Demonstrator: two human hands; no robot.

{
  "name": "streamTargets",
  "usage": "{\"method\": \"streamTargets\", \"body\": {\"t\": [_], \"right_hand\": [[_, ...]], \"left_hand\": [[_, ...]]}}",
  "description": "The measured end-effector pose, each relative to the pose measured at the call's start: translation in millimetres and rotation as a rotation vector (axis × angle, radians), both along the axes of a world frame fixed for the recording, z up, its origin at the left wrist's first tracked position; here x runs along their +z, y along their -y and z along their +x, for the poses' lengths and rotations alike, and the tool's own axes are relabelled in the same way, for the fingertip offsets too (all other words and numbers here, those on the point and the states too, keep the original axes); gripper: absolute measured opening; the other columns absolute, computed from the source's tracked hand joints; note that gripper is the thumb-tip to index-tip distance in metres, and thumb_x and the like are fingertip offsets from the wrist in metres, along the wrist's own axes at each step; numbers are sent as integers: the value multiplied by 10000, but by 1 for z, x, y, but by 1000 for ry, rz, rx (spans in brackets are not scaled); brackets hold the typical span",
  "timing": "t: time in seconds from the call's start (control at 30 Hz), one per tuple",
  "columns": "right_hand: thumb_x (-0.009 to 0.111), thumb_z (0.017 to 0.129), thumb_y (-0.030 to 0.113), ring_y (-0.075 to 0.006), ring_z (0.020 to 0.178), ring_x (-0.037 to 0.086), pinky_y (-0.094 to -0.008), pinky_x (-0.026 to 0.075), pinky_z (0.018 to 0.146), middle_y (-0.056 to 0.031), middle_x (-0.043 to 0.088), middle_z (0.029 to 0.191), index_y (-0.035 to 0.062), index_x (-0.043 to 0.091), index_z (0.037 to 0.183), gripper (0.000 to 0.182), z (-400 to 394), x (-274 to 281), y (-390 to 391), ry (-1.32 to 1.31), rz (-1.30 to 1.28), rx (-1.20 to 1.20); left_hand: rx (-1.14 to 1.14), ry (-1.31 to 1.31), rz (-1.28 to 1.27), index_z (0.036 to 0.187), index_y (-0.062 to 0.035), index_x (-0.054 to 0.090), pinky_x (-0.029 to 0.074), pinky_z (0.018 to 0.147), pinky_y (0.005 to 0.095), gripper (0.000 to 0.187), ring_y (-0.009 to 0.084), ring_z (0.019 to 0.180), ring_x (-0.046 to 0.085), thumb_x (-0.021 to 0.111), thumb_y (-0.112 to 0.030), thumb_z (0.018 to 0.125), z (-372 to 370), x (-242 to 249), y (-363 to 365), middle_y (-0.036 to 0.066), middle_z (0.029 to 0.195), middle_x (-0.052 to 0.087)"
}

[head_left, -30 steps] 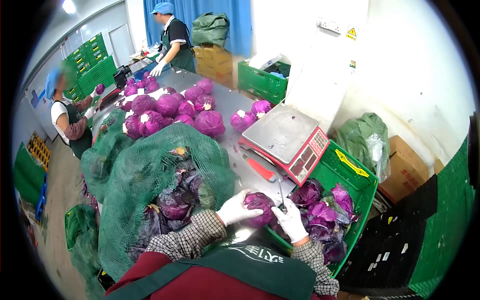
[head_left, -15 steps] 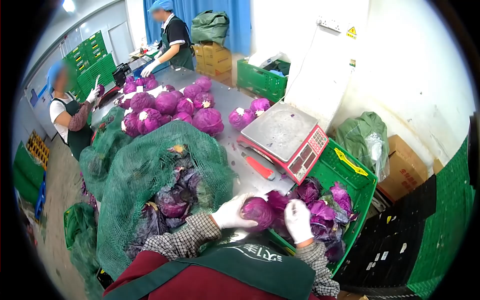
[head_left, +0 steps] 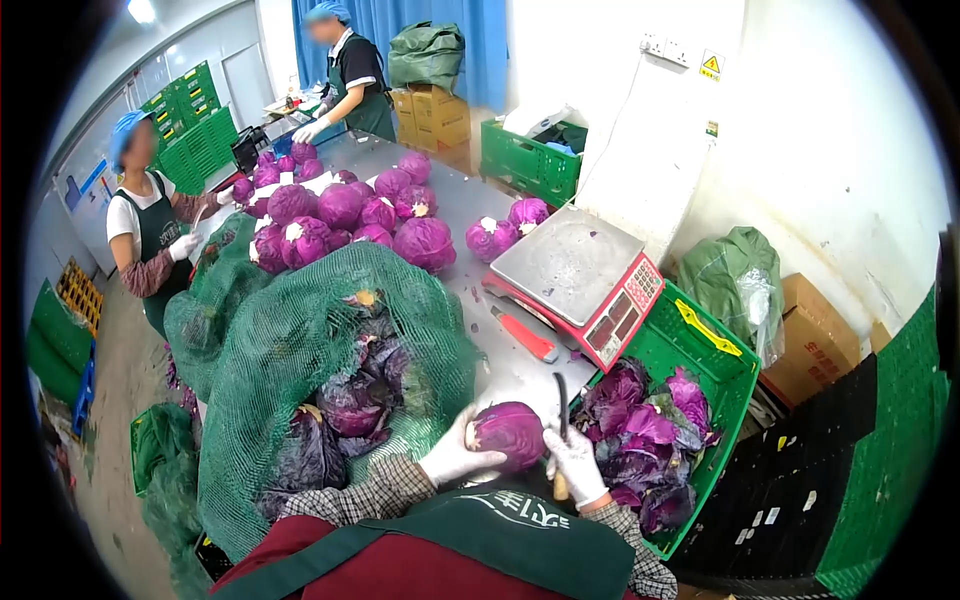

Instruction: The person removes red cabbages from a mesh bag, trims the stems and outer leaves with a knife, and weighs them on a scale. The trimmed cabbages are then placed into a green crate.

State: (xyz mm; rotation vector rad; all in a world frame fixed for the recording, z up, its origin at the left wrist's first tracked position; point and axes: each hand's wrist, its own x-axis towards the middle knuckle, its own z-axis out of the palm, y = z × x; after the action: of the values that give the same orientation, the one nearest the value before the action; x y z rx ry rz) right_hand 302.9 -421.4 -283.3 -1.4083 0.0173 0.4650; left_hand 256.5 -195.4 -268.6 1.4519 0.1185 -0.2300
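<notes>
My left hand (head_left: 462, 450), in a white glove, is closed around the side of a purple cabbage (head_left: 509, 436) in front of my apron. In my gloved right hand (head_left: 577, 466) is a knife (head_left: 562, 402), its narrow dark blade pointing up and its light handle end showing below the fist. That hand is just right of the cabbage. To the left, a green mesh sack (head_left: 290, 370) lies open with several dark-leaved cabbages (head_left: 352, 402) inside. Loose purple leaves (head_left: 650, 425) fill part of the green crate (head_left: 722, 420) at the right.
A red scale (head_left: 585, 275) stands on the metal table, with an orange-handled cutter (head_left: 526, 335) beside it. Trimmed cabbages (head_left: 340, 205) are heaped farther back. Two co-workers, one at the left (head_left: 150, 225) and one at the back (head_left: 352, 85), stand by the table.
My right hand has moved left from the crate toward the cabbage, and the knife now shows upright in it. The loose leaf beside the cabbage is gone from there. The left co-worker's hands have lowered.
</notes>
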Motion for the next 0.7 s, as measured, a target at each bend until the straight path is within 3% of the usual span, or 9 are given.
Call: {"method": "streamTargets", "body": {"t": [0.1,0.23,0.27,0.33,0.47,0.5,0.6,0.63,0.7], "right_hand": [[599,949,260,-92,435,492,-243,417,431,4,546,641,8,526,1295,435,-7,-1,2,-114,73,53],[602,928,285,-113,470,523,-242,450,463,1,532,645,5,442,1370,548,-7,32,7,47,237,15],[618,913,287,-112,481,527,-242,454,471,3,536,668,7,426,1385,581,-6,44,7,99,285,4],[673,834,289,-112,524,543,-231,458,488,-25,570,815,-4,356,1422,729,0,57,8,140,423,-10],[716,764,330,-122,661,601,-207,470,534,-167,515,1252,-66,343,1404,840,6,92,7,355,394,-12],[725,749,343,-126,703,619,-201,475,549,-203,485,1368,-80,342,1399,864,6,98,6,371,362,-11],[725,726,340,-246,1097,586,-341,480,933,-190,500,1344,-65,348,1394,867,9,100,-3,325,487,-52],[725,721,337,-261,1144,561,-368,448,985,-186,506,1335,-59,348,1394,867,6,104,-5,301,536,-65],[720,707,323,-274,1166,552,-404,441,1014,-172,525,1300,-44,347,1388,859,4,98,-11,297,614,-93]], "left_hand": [[-25,-37,-54,1456,76,93,423,1033,351,1107,250,1253,467,858,-125,681,-6,17,6,205,1387,396],[-62,475,509,1443,63,206,344,1095,400,1179,322,1338,364,915,-296,573,2,39,5,256,1423,319],[-57,529,378,1455,43,192,317,1108,411,1215,350,1340,355,921,-315,552,3,61,9,246,1419,325],[-97,713,661,1478,15,92,299,1118,369,1224,259,1338,350,911,-185,590,10,92,6,185,1439,298],[-152,588,119,1488,-47,-120,206,1154,403,1380,298,1406,229,915,-190,586,20,108,11,218,1510,150],[-171,612,171,1469,-64,-212,168,1162,411,1457,307,1442,115,928,-226,575,21,109,10,229,1541,40],[-287,665,175,1461,-62,-232,146,1166,411,1482,309,1452,45,934,-260,568,21,116,6,232,1547,8],[-287,736,411,1463,-60,-225,160,1164,405,1476,311,1447,78,933,-264,571,21,124,2,231,1546,13],[-276,721,336,1463,-54,-223,169,1162,401,1473,311,1443,97,932,-257,573,20,130,3,229,1546,13]]}}
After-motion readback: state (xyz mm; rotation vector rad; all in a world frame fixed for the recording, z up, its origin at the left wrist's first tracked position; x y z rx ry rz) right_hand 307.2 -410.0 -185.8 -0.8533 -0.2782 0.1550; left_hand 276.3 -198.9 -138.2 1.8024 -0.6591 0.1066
